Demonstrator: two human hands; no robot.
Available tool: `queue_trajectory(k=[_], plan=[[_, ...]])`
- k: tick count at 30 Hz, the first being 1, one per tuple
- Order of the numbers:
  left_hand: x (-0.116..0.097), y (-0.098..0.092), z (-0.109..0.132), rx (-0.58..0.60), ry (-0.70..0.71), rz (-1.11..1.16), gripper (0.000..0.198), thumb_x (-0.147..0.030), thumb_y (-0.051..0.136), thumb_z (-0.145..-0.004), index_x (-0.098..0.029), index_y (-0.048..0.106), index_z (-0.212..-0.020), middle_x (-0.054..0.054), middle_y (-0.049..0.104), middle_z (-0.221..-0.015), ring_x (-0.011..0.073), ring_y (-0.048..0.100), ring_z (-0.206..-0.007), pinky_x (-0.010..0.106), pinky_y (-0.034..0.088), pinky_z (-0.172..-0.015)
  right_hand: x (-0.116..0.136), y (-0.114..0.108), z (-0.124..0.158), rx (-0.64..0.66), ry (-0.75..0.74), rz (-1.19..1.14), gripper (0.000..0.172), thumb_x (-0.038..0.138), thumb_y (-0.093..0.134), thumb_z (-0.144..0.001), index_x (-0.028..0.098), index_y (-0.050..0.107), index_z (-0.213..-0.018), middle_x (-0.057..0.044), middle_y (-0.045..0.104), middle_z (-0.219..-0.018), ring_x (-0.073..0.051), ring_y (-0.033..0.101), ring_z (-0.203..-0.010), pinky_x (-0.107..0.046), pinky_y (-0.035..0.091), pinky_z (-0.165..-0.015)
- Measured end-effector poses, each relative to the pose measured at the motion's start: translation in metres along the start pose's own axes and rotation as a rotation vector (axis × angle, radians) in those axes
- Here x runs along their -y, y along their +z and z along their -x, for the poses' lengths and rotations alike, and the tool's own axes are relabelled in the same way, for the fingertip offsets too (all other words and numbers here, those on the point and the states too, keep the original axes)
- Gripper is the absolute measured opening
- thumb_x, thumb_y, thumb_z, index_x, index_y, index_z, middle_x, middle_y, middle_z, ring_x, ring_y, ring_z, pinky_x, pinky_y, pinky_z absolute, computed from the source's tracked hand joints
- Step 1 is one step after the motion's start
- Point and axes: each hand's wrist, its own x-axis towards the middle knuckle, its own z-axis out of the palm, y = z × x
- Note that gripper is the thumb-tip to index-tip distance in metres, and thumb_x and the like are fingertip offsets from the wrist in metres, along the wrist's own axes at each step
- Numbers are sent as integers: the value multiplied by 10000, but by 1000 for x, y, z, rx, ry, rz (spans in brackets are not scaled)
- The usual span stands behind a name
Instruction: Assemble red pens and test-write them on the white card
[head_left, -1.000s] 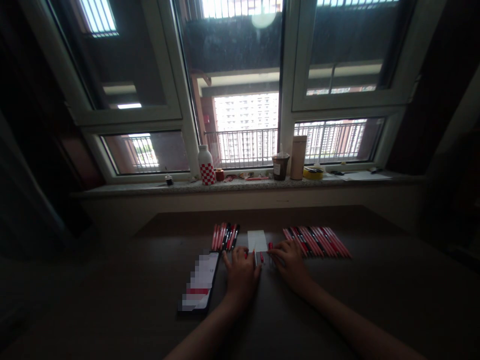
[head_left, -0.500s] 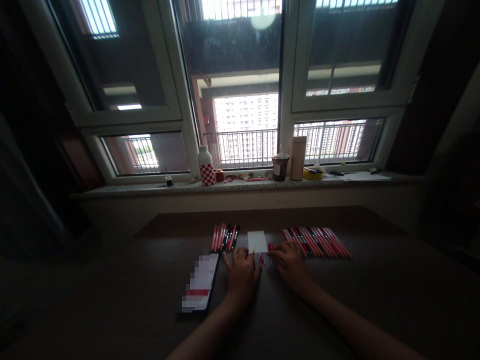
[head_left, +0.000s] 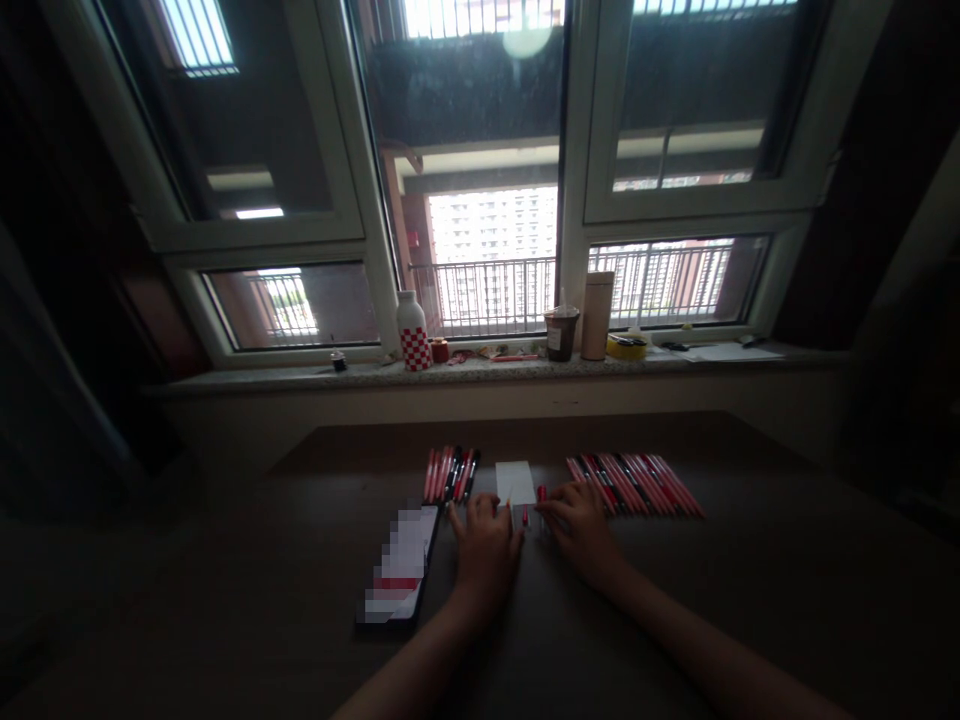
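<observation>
My left hand (head_left: 484, 550) rests on the table with curled fingers, just below a white sheet of paper (head_left: 514, 480). A thin pointed piece with an orange end (head_left: 509, 499) pokes out by its fingertips; the rest of what they hold is hidden. Between my hands lies a small red pen part (head_left: 525, 517). My right hand (head_left: 581, 525) has thumb and fingers closed around a red-ended pen (head_left: 541, 493), whose red end shows above the fingertips and a clear part below them. Dim light blurs the details.
Left of the paper lies a short row of red and black pens (head_left: 450, 474); a longer row of pens (head_left: 637, 485) is at the right. A phone (head_left: 401, 565) lies beside my left forearm. The windowsill (head_left: 480, 374) holds a checkered bottle (head_left: 414, 335), cup (head_left: 561, 335) and tumbler (head_left: 597, 318).
My left fingers have shifted slightly, and a thin pale piece beside the small red part no longer shows. My right hand has stayed in place.
</observation>
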Motion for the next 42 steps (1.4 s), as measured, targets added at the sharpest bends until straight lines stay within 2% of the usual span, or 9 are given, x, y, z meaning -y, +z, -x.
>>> queue_trajectory(k=[11,16,18,22,26,29,33,42], plan=[[0,1,-1,-29,-7,4,221,-351,557,-821,-241,631,-998,62,552,-1141,262,441,-1139,605,154,-1063,-1,1,1,6,5,-18,203,174,553,-847,281,702,-934,-41,614,-929,-237,488,-979,-461,298,-959],[0,-4,0,-40,-5,10,240,-403,543,-828,-222,639,-953,66,560,-1123,260,456,-1119,594,167,-1066,-1,0,0,5,11,-15,198,186,544,-853,275,701,-937,-47,622,-931,-237,489,-970,-439,331,-927],[0,-7,2,-46,-15,-1,279,-435,534,-828,-207,636,-952,76,564,-1131,267,457,-1125,577,194,-1065,-1,0,0,11,30,-6,215,172,528,-853,266,698,-946,-54,624,-934,-235,488,-965,-407,356,-896],[3,-9,6,-80,-70,-71,446,-497,499,-826,-158,598,-1097,126,555,-1192,297,444,-1162,546,245,-1053,1,-2,0,41,77,81,295,107,516,-817,253,675,-1019,-55,628,-975,-236,475,-993,-380,347,-913],[12,-2,11,-69,-85,-130,656,-592,412,-826,-111,515,-1260,174,514,-1295,323,392,-1236,544,232,-1061,3,-5,1,75,104,206,327,118,534,-792,239,653,-1072,-52,637,-1020,-255,453,-1040,-402,290,-974],[17,4,13,-23,-104,-147,735,-633,358,-823,-86,490,-1297,189,485,-1342,337,343,-1284,552,194,-1080,3,-7,1,100,105,257,293,145,535,-802,237,658,-1051,-48,645,-1030,-257,446,-1060,-411,260,-992],[18,6,14,39,-84,-147,700,-635,329,-832,-118,545,-1252,163,511,-1331,321,333,-1304,531,177,-1097,2,-8,1,136,87,271,226,171,525,-821,251,676,-968,-34,661,-999,-259,453,-1054,-431,237,-993],[18,10,13,41,-67,-106,595,-564,403,-836,-118,567,-1193,167,553,-1265,301,433,-1221,486,300,-1042,0,-5,1,145,85,266,205,187,509,-833,253,680,-925,-35,671,-971,-260,461,-1050,-448,218,-994]])
